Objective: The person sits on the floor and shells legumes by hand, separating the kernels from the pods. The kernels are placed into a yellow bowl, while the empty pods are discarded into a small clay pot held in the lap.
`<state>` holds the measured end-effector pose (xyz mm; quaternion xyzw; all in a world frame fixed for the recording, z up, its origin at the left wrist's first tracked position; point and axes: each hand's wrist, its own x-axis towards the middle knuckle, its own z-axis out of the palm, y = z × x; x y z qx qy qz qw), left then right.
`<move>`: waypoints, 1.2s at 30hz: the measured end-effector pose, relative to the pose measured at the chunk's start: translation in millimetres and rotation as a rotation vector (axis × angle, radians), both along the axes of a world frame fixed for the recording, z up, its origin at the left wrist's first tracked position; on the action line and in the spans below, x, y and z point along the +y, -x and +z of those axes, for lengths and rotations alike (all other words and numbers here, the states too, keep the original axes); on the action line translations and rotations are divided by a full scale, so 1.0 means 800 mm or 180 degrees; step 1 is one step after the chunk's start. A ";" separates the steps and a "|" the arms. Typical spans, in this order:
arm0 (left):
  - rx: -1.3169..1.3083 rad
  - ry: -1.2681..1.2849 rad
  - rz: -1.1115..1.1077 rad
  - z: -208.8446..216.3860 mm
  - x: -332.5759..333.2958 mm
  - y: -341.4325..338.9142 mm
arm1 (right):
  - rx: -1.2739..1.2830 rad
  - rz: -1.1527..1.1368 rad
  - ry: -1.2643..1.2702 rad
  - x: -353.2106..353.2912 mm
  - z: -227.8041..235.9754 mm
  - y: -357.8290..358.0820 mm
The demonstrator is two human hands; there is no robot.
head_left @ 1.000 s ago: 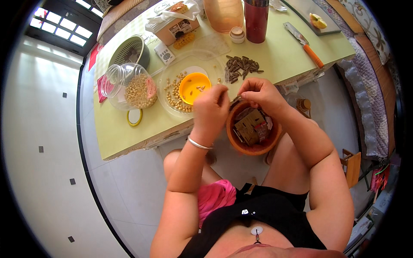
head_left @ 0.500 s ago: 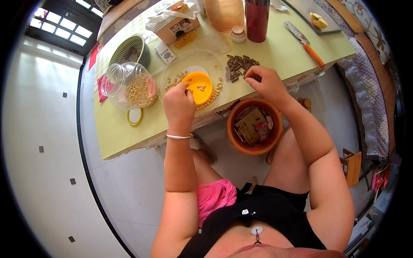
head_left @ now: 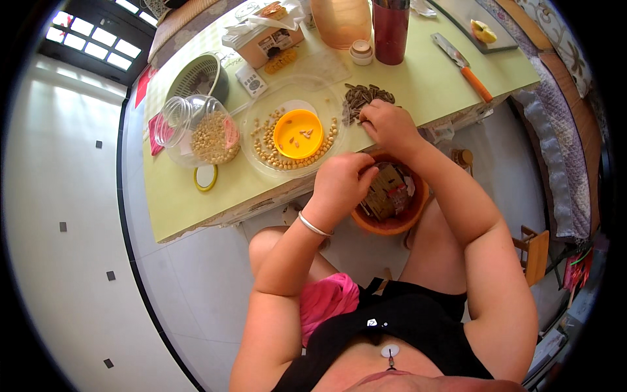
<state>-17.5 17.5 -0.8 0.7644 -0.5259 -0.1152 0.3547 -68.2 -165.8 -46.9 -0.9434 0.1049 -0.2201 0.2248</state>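
My left hand [head_left: 341,185] is pinched above the near-left rim of an orange-brown waste bin [head_left: 353,212]; anything in its fingertips is too small to tell. At the table's front edge my right hand [head_left: 390,129] has its fingers closed against the near side of a pile of dark striped sunflower seeds [head_left: 366,95]. What those fingers hold is hidden. Left of the pile, a round yellow dish [head_left: 297,127] holds several small kernels [head_left: 305,134]. The dish sits in a wide clear plastic tray [head_left: 251,117], ringed by round tan beans [head_left: 281,159].
A clear jar [head_left: 173,121] of beans lies tipped beside a green colander [head_left: 219,75]. An orange-handled knife [head_left: 467,68] lies right, near a cutting board [head_left: 506,42]. A dark red flask [head_left: 390,32], a tissue box [head_left: 261,46] and a white remote [head_left: 251,80] stand or lie behind.
My left hand has moved from the yellow dish rightward and nearer, over the bin. More kernels show in the dish. My right hand has shifted slightly left, against the seed pile.
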 end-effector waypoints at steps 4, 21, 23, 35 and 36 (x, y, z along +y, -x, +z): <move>0.0176 0.0382 0.0469 -0.009 -0.005 -0.008 | 0.0131 -0.0191 0.0316 0.004 -0.005 0.001; -0.0615 0.1383 0.0777 -0.024 -0.029 -0.014 | -0.0256 0.0024 -0.4174 0.032 0.017 0.029; -0.0957 0.1190 0.0748 -0.032 -0.037 -0.019 | -0.0365 -0.0117 -0.3857 0.032 0.025 0.027; -0.1430 0.0842 0.0731 -0.030 -0.033 -0.004 | -0.0805 -0.0353 -0.4315 0.056 0.002 0.030; -0.1401 0.0874 0.0719 -0.031 -0.033 -0.003 | -0.0851 -0.0443 -0.4027 0.054 -0.004 0.032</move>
